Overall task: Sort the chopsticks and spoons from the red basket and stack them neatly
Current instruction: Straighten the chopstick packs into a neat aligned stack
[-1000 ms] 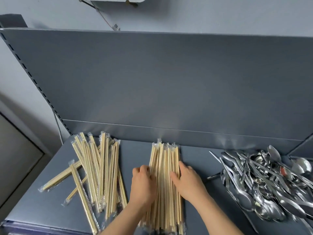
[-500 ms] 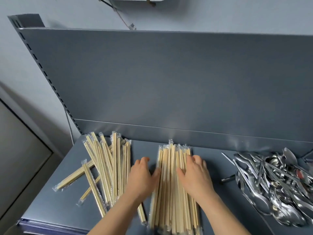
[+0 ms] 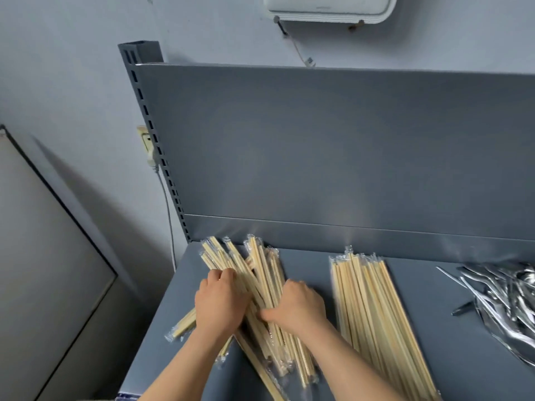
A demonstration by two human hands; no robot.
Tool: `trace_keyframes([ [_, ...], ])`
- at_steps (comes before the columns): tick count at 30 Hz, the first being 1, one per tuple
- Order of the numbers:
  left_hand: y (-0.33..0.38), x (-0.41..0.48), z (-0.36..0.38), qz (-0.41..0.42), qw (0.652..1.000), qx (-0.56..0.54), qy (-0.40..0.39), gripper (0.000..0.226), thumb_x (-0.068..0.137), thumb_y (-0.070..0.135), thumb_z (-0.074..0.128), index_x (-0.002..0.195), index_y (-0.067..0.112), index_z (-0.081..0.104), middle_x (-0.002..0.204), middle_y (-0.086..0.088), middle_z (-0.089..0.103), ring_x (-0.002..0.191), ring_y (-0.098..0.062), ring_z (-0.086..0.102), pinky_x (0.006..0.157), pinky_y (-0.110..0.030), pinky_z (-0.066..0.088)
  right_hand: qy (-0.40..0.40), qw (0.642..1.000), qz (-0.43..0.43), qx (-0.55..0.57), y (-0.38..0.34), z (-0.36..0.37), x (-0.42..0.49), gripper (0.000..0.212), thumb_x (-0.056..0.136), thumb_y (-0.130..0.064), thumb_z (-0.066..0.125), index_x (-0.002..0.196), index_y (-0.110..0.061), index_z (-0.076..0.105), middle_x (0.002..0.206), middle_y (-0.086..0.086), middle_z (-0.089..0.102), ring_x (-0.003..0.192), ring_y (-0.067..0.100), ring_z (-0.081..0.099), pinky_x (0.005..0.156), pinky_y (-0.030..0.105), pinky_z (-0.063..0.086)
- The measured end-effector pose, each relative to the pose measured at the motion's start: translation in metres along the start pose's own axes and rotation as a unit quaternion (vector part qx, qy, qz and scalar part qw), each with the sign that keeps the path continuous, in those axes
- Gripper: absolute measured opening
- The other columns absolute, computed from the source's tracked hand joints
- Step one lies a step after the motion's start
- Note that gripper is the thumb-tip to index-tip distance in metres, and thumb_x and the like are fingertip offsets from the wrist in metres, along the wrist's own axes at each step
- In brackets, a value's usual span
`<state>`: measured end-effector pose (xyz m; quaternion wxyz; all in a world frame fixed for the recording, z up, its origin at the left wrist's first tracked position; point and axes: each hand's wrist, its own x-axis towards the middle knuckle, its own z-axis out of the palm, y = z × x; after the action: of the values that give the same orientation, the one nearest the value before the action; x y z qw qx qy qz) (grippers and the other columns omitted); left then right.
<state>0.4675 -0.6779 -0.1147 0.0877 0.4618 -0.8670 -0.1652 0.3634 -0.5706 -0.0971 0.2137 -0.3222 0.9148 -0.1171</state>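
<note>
Grey metal shelving fills the view, and on its flat shelf [image 3: 304, 273] the work sits in three lots. Nearest the left edge lie the loose chopsticks [image 3: 262, 273], wrapped pairs fanned out and crossing one another, not yet squared. Both hands are on this heap. The left hand [image 3: 220, 305] has its fingers curled down over the heap's left side. The right hand [image 3: 298, 309] clasps the right side with its thumb reaching in across the sticks, so the two seem to be gathering the bundle between them. One stray packet [image 3: 183, 327] pokes out sideways below the left hand. Just to the right, apart from the heap, lies the tidy stack [image 3: 373, 308] of chopsticks, all parallel with ends roughly level; that part looks done. Further right the spoons [image 3: 505, 302] lie in a tangled, blurred pile with handles pointing many ways, so by my reading they are separated but not stacked. No red basket shows, so I cannot tell whether anything is left in it. Behind stands the back panel [image 3: 347, 140], with a slotted post [image 3: 150, 125] and a wall socket [image 3: 144, 141] at its left
</note>
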Motion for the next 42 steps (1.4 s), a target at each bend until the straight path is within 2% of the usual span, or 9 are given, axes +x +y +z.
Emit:
trace_keyframes([
  [5,-0.012,0.001,0.004,0.058,0.998,-0.029,0.009,0.055,0.082,0.053,0.064,0.125,0.022,0.049,0.122,-0.001,0.050,0.108,-0.023,0.052,0.088,-0.031,0.043,-0.028,0.997,0.053,0.042,0.001,-0.002,0.004,0.033,0.075,-0.042,0.073,0.074,-0.021,0.046,0.071,-0.006,0.055,0.060,0.011,0.053,0.046,0.024,0.036],
  [9,-0.013,0.003,0.004,0.072,0.997,-0.030,0.004,0.057,0.082,0.053,0.064,0.127,0.021,0.047,0.124,-0.002,0.049,0.108,-0.023,0.051,0.089,-0.030,0.043,-0.067,0.989,0.078,0.106,0.006,-0.003,0.002,0.023,0.079,-0.034,0.064,0.087,-0.015,0.055,0.079,-0.002,0.059,0.067,0.013,0.056,0.054,0.024,0.042],
  [12,-0.014,0.004,0.003,0.079,0.996,-0.029,-0.002,0.059,0.082,0.055,0.064,0.129,0.022,0.046,0.124,-0.001,0.049,0.109,-0.022,0.050,0.090,-0.029,0.043,-0.074,0.982,0.067,0.160,0.013,-0.005,-0.003,0.042,0.082,-0.034,0.056,0.116,-0.010,0.053,0.100,0.000,0.061,0.082,0.010,0.058,0.066,0.026,0.045],
  [19,-0.003,0.009,-0.010,0.087,0.991,-0.105,0.011,0.052,0.089,0.055,0.054,0.128,0.021,0.052,0.126,-0.001,0.052,0.116,-0.023,0.046,0.099,-0.033,0.040,-0.028,0.955,-0.001,0.295,0.026,-0.021,-0.018,0.016,0.082,-0.032,0.060,0.097,-0.027,0.058,0.083,-0.003,0.071,0.074,0.009,0.070,0.065,0.023,0.052],
  [22,0.022,0.018,-0.031,0.128,0.937,-0.314,-0.089,0.054,0.083,0.064,0.055,0.120,0.024,0.057,0.112,0.011,0.062,0.102,-0.006,0.057,0.087,-0.027,0.049,0.007,0.935,-0.041,0.351,0.017,-0.027,-0.019,0.020,0.083,-0.035,0.065,0.102,-0.033,0.059,0.080,-0.007,0.072,0.068,0.002,0.069,0.060,0.017,0.050],
  [25,0.049,0.026,-0.053,0.147,0.835,-0.493,-0.197,0.051,0.078,0.064,0.059,0.106,0.022,0.063,0.094,0.011,0.071,0.089,-0.005,0.066,0.073,-0.016,0.050,0.023,0.917,-0.072,0.392,0.009,-0.031,-0.017,0.020,0.079,-0.031,0.071,0.096,-0.030,0.062,0.076,-0.008,0.072,0.068,0.006,0.070,0.067,0.025,0.054],
  [30,0.080,0.034,-0.075,0.198,0.752,-0.575,-0.256,0.035,0.082,0.040,0.067,0.103,0.012,0.062,0.087,-0.002,0.071,0.084,-0.011,0.068,0.072,-0.019,0.051,0.008,0.916,-0.105,0.388,0.004,-0.044,-0.013,0.023,0.063,-0.049,0.072,0.083,-0.039,0.068,0.082,-0.008,0.075,0.079,0.009,0.072,0.080,0.032,0.056],
  [38,0.092,0.023,-0.081,0.244,0.727,-0.561,-0.312,0.022,0.082,0.027,0.067,0.093,0.011,0.058,0.079,-0.005,0.066,0.078,-0.015,0.063,0.077,-0.030,0.054,-0.010,0.932,-0.073,0.354,0.020,-0.052,-0.011,0.042,0.046,-0.059,0.084,0.081,-0.037,0.073,0.079,-0.011,0.074,0.077,0.002,0.069,0.075,0.025,0.051],
  [42,0.104,0.023,-0.093,0.280,0.743,-0.543,-0.273,0.025,0.087,0.035,0.062,0.095,0.011,0.060,0.080,0.002,0.069,0.076,-0.008,0.063,0.072,-0.020,0.050,0.002,0.935,-0.078,0.347,0.023,-0.069,-0.013,0.040,0.047,-0.058,0.083,0.077,-0.033,0.074,0.079,-0.010,0.075,0.075,0.002,0.070,0.072,0.023,0.050],
])
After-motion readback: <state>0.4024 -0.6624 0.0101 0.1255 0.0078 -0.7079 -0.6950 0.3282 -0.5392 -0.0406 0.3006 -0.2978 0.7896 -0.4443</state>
